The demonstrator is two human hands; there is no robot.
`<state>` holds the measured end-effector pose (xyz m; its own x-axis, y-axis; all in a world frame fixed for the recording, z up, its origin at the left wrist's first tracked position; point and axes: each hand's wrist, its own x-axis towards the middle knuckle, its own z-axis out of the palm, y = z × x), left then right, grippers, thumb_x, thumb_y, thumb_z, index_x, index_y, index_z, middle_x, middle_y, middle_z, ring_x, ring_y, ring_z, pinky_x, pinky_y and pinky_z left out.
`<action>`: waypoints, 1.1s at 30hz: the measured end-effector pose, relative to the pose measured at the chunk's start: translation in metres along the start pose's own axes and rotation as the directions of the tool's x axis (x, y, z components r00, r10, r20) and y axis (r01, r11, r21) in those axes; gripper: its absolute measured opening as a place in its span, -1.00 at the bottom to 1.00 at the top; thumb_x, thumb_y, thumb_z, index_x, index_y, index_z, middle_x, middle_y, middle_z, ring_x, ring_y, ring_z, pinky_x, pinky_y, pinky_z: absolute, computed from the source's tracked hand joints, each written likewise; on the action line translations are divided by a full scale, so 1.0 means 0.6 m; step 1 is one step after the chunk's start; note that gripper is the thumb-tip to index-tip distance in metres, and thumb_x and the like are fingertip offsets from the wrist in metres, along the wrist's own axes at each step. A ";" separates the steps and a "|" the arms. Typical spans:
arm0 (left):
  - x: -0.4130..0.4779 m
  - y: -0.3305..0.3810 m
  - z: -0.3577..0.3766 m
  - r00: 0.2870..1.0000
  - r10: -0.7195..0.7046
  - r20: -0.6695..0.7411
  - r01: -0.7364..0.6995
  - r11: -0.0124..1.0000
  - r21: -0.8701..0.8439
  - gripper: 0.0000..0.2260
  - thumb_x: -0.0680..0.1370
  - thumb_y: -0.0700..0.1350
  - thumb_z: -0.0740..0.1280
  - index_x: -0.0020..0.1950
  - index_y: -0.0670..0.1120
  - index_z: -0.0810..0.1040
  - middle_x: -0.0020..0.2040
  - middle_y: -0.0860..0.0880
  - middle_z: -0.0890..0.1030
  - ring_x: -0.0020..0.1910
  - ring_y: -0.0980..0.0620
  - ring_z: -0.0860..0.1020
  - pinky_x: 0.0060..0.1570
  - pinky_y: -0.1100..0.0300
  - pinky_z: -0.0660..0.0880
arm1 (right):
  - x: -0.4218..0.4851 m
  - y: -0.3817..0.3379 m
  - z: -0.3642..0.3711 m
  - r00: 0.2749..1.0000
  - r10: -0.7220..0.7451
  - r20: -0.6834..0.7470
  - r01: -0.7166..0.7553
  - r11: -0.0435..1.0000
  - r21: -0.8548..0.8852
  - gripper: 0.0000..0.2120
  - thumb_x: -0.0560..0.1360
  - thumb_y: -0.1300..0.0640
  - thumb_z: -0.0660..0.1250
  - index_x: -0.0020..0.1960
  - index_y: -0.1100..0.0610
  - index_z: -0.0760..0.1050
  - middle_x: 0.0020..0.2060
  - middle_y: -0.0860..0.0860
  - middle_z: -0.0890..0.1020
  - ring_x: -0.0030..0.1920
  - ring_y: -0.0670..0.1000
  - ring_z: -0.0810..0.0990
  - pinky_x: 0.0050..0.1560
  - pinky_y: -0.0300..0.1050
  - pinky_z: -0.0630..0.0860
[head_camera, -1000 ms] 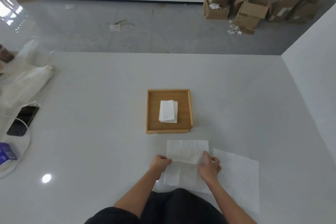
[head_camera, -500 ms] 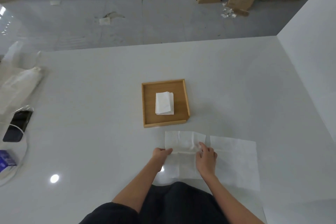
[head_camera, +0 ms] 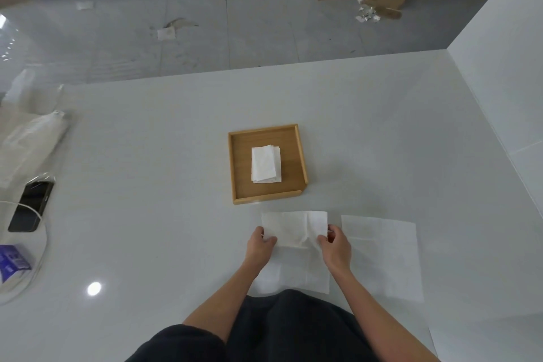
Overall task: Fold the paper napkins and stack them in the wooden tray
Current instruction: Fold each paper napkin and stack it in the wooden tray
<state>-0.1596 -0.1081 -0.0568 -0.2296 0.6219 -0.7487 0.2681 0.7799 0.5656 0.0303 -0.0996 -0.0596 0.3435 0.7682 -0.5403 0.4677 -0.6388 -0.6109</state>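
The white table (head_camera: 176, 156) filled most of the view, with a wooden tray (head_camera: 296, 195) resting near its middle. Inside the tray lay a stack of folded napkins (head_camera: 266, 164), slightly fanned at the right edge. Just in front of the tray, a napkin being folded (head_camera: 293, 232) had its near half lifted and doubled toward the far edge. The left hand (head_camera: 260, 247) pinched its left side and the right hand (head_camera: 335, 247) pinched its right side, fingers closed on the paper. A flat unfolded napkin (head_camera: 382, 256) lay just beside it to the right, possibly with another sheet beneath. A dark phone (head_camera: 30, 206) sat at the far left edge.
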 end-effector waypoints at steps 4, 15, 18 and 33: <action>-0.002 -0.005 -0.005 1.000 -0.010 -0.021 0.009 0.999 -0.041 -0.89 0.63 -0.15 0.27 0.14 -0.12 0.45 0.09 -0.09 0.56 0.06 -0.10 0.56 0.02 0.07 0.52 | 0.003 0.014 -0.007 0.998 0.031 0.062 -0.033 0.999 0.036 -0.76 0.57 0.06 0.35 0.16 0.17 0.53 0.02 0.08 0.64 -0.04 0.03 0.57 -0.01 -0.12 0.47; -0.007 0.008 -0.012 0.999 -0.034 0.009 0.034 0.995 -0.096 -0.84 0.66 -0.07 0.23 0.21 -0.06 0.35 0.19 -0.09 0.51 0.17 -0.11 0.52 0.23 -0.05 0.53 | 0.010 0.032 -0.008 0.994 0.023 0.110 -0.026 0.999 0.025 -0.79 0.56 0.05 0.37 0.12 0.13 0.53 -0.03 0.03 0.64 -0.03 0.04 0.60 0.04 -0.08 0.55; -0.006 0.010 -0.017 0.999 -0.029 0.016 0.030 0.993 -0.112 -0.79 0.64 -0.05 0.28 0.22 -0.05 0.34 0.20 -0.08 0.50 0.18 -0.11 0.52 0.22 -0.04 0.53 | 0.013 0.023 -0.014 0.995 0.005 0.100 -0.011 0.998 0.067 -0.86 0.57 0.05 0.34 0.04 0.11 0.52 -0.09 0.05 0.63 -0.05 0.08 0.62 -0.04 -0.12 0.51; -0.006 0.107 -0.125 0.932 0.354 -0.076 -0.361 0.900 -0.244 -0.62 0.52 -0.31 0.43 0.28 -0.08 0.45 0.05 -0.15 0.64 -0.06 -0.02 0.66 -0.12 0.21 0.62 | 0.049 -0.113 -0.083 0.945 -0.300 0.134 0.242 0.912 0.332 -0.71 0.47 0.23 0.46 0.17 0.08 0.55 -0.07 0.03 0.70 -0.02 0.08 0.68 -0.11 -0.24 0.56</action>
<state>-0.2115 -0.0551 0.0082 -0.1903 0.8611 -0.4715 0.0956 0.4943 0.8640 0.0493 -0.0318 -0.0052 0.0750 0.9113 -0.4048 0.2387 -0.4105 -0.8800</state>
